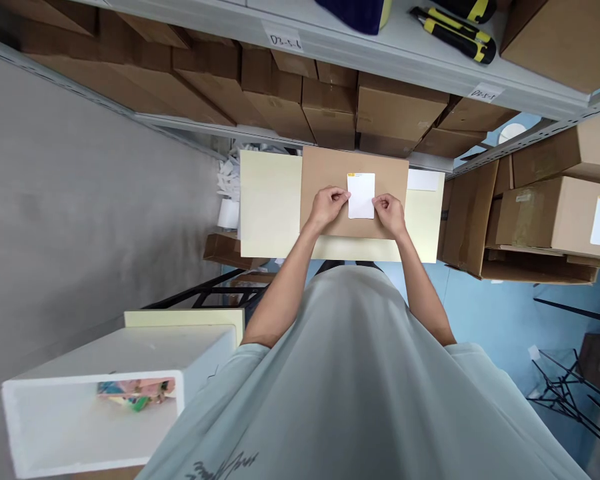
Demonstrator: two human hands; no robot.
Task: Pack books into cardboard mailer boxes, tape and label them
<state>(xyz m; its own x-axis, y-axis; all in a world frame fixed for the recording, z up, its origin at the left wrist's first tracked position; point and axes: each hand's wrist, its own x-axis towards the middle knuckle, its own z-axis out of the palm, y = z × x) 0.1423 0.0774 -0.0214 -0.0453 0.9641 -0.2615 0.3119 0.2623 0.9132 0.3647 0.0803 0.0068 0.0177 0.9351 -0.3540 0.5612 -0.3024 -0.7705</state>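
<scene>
A flat brown cardboard box (325, 175) lies on a pale yellow table (270, 200) in front of me. A white label (361, 195) sits on top of the box. My left hand (327, 205) pinches the label's left edge with curled fingers. My right hand (391, 212) presses the label's right edge with fingers bent. Both forearms reach forward over my grey shirt.
Metal shelves (330, 40) above hold rows of cardboard boxes (400, 110) and a yellow-black tool (455, 33). More labelled boxes (555, 213) stand at the right. A white foam box (105, 400) sits at the lower left. A grey wall is on the left, black stands (575, 393) on the blue floor.
</scene>
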